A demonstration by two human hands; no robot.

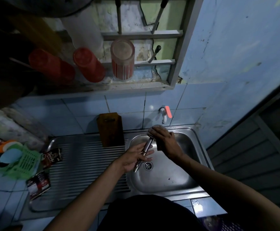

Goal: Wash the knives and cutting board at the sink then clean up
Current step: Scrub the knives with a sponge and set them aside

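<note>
Two hands [136,157] over one sink [201,142], one metal knife [144,154], one sponge [157,128], one tap [165,114], one wooden cutting board [110,129], three upturned cups [89,64], two sachets [51,158], one green basket [27,161].

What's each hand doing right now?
Left hand: open, fingers straight, knife lying across them.
Right hand: curled over the knife's far end, gripping something grey.

Cutting board [110,129] upright left of basin [182,174]; tap [165,113] behind.
</note>
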